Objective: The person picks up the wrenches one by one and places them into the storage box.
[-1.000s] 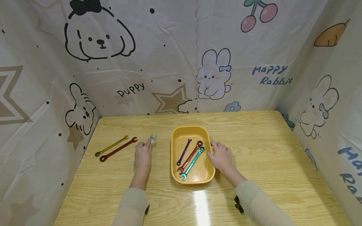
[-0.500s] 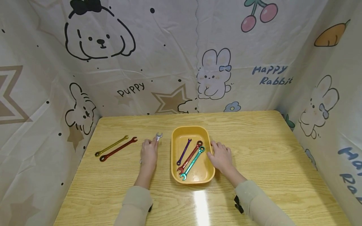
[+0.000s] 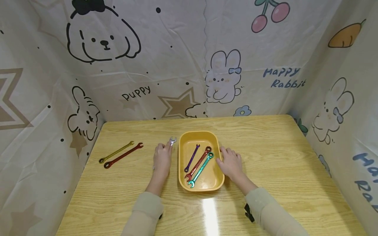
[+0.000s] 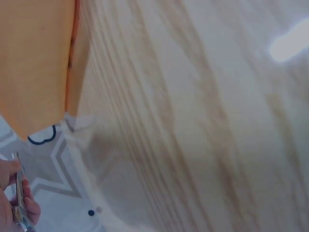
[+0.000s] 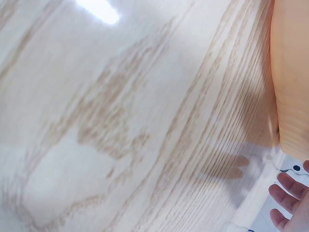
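Note:
My left hand (image 3: 162,159) grips a silver combination wrench (image 3: 173,141) just left of the yellow tray (image 3: 198,137); its open-ended head sticks out past the fingers. In the left wrist view, the fingers curl round the wrench (image 4: 19,188) at the lower left corner. Inside the tray lie a purple wrench (image 3: 192,158), a red wrench (image 3: 198,164) and a teal wrench (image 3: 200,169), all slanting alike. My right hand (image 3: 231,164) rests against the tray's right side, thumb at the rim. Its fingers look loosely spread in the right wrist view.
A gold wrench (image 3: 116,152) and a dark red wrench (image 3: 123,155) lie side by side on the left of the wooden table (image 3: 274,157). Printed cloth (image 3: 177,59) hangs round the back and sides of the table.
My left hand has moved right, carrying the silver wrench towards the tray. The right hand, the tray and the other wrenches stay where they were.

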A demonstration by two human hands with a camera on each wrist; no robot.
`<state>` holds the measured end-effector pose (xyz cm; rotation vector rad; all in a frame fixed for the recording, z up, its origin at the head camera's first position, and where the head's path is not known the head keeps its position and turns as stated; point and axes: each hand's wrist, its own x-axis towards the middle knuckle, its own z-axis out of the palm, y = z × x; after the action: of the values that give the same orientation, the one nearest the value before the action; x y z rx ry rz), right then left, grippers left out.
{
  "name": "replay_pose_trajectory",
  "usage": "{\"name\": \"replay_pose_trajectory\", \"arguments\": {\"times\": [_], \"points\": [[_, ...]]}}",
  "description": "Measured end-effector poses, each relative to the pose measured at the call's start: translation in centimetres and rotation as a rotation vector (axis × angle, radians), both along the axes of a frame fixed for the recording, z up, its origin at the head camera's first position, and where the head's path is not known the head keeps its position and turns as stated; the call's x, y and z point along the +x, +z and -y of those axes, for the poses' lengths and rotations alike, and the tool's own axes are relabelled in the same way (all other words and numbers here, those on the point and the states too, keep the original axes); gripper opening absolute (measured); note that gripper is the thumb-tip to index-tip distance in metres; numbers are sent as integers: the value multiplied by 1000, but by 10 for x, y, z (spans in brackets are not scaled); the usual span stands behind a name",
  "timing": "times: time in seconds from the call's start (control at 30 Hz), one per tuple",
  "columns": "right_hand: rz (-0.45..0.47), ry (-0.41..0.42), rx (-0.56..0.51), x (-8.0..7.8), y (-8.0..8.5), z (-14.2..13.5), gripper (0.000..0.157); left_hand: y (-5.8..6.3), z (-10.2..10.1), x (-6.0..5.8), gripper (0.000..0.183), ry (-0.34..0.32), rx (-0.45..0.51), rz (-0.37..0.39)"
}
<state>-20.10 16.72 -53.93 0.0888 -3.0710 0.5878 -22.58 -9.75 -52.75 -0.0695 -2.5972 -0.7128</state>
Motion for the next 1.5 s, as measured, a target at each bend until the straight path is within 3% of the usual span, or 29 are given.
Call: {"name": "replay_pose_trajectory", "arguments": {"times": [0.63,1.0,1.5], "points": [[1,1,2,-1,-1,0,47,8,-30,-3,26,-12,-31,89],[10,-6,4,-1,-2,0,48,11,-47,-5,22,-11,-144,58],[6,-5,-6,-1,-1,0,47,12,-62,-7,21,-17,-285,98]]}}
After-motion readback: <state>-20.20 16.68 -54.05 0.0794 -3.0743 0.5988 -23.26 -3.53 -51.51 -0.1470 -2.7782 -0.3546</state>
